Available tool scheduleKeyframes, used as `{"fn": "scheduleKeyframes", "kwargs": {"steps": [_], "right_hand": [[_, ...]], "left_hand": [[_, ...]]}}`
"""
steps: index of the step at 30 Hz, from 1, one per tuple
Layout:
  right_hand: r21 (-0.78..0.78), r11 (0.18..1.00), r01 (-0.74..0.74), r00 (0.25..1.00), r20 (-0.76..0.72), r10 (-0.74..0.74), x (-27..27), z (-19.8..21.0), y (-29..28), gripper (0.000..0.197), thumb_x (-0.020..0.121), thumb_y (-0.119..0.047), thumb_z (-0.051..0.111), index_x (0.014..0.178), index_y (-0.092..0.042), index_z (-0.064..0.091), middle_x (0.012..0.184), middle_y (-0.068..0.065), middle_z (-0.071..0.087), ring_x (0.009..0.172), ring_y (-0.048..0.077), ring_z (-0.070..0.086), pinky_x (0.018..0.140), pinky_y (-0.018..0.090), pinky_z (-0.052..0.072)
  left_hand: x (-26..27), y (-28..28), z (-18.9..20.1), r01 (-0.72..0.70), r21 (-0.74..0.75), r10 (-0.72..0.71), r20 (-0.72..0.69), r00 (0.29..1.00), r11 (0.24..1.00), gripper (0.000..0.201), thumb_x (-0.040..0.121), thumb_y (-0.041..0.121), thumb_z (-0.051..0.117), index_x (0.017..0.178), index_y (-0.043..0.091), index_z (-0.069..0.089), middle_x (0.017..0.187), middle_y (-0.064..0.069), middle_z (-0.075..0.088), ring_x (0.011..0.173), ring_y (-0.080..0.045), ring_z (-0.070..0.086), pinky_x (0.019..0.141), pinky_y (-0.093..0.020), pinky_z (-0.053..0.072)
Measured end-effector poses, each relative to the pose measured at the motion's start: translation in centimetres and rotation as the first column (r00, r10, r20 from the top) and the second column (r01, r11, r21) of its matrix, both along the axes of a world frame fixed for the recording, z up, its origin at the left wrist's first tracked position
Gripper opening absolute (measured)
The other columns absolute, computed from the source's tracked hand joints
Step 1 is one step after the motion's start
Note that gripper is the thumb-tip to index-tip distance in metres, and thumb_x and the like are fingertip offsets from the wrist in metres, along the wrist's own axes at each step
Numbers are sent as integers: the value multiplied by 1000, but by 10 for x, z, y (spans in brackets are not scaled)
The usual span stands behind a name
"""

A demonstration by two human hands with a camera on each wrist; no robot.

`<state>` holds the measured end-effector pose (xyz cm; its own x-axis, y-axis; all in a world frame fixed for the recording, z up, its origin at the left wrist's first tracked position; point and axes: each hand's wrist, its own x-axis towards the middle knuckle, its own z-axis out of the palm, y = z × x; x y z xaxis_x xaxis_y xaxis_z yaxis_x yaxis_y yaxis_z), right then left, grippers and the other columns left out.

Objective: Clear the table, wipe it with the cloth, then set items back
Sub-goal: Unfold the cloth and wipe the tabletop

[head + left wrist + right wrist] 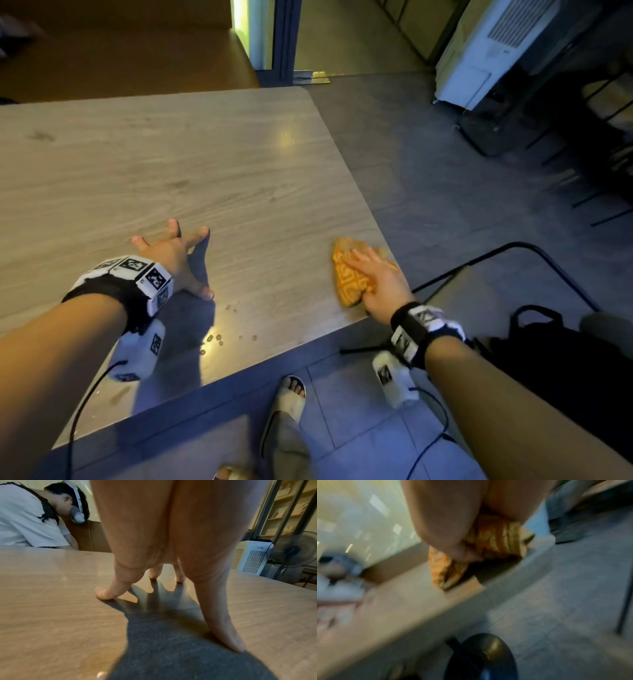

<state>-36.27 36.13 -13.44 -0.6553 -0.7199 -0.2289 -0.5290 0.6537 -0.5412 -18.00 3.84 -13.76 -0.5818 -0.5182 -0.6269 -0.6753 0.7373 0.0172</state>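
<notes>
The grey wood-grain table [171, 164] carries only an orange patterned cloth [349, 284], bunched near its right edge. My right hand [376, 277] lies over the cloth, fingers stretched across its top. In the blurred right wrist view the thumb [467, 555] digs into the folds of the cloth [496, 539], gripping it. My left hand [174, 253] is braced on the tabletop further left, holding nothing. Its spread fingertips [102, 595] press on the table [51, 608]. Several water droplets [219, 337] sit near the front edge, between the two hands.
A black chair frame [534, 253] and a black bag [565, 370] stand right of the table. A white air cooler [479, 61] is at the back right, with a fan [293, 550] beside it. My sandalled foot [291, 397] is below the front edge. Another person [25, 520] bends over beyond the table's far side.
</notes>
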Motion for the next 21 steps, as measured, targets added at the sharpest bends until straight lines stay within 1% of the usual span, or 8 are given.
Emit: {"fn": "scheduleKeyframes", "kwargs": {"steps": [2,6,9,11,13,16,19,21], "right_hand": [[-52,977,-207,978,-26,206,34,-21,16,74,73,5,49,139,-28,51,152,-2,38,147,26,21,120,47,14],[-216,872,-439,889,35,456,119,-24,37,67,72,5,58,131,-27,59,144,-3,51,143,18,34,117,34,22],[-361,902,-237,904,259,341,134,3,34,57,74,7,57,122,-22,69,129,-3,65,125,6,55,107,27,41],[-350,936,-38,947,286,146,118,20,26,74,68,5,50,127,-39,62,129,-12,62,123,0,55,106,25,42],[-363,923,128,976,212,-52,93,25,12,89,66,3,46,133,-54,48,141,-15,50,132,-1,44,112,19,32],[-108,985,136,983,135,-121,67,15,-29,84,80,-4,49,149,-45,21,162,3,13,150,21,9,122,34,8],[335,942,-30,997,-62,54,87,-6,-62,80,82,-63,30,152,-43,-5,159,8,-24,145,34,-24,117,52,-14],[348,913,-213,964,-77,255,123,-6,-73,85,78,-87,6,150,-46,-12,151,5,-40,138,34,-38,112,53,-23]], "left_hand": [[-2,0,1,-1,11,1,-9,1000,1000,138,42,71,84,151,48,3,160,-12,0,140,-48,25,114,-62,11],[-2,4,8,-2,7,2,13,1000,1000,135,47,69,83,151,46,2,159,-13,1,138,-47,28,114,-62,12],[3,5,13,-13,27,13,-18,1000,1000,132,51,69,82,153,44,1,162,-11,-5,139,-53,16,115,-60,11],[8,8,17,-8,31,9,-24,1000,999,125,60,66,80,154,39,2,163,-11,-5,141,-49,14,117,-57,11],[11,12,22,3,30,-2,-35,999,1000,120,66,64,77,155,35,2,163,-11,-3,143,-45,14,118,-55,10],[18,2,25,17,93,-8,-96,995,996,114,69,57,79,155,30,8,163,-10,4,143,-40,22,118,-51,13],[36,-23,31,-13,144,46,-225,973,990,108,68,41,86,153,27,21,160,-7,24,139,-31,37,110,-40,35],[48,-41,33,-49,106,77,-279,957,993,101,70,32,86,152,25,27,156,-8,31,136,-30,40,107,-40,39]]}}
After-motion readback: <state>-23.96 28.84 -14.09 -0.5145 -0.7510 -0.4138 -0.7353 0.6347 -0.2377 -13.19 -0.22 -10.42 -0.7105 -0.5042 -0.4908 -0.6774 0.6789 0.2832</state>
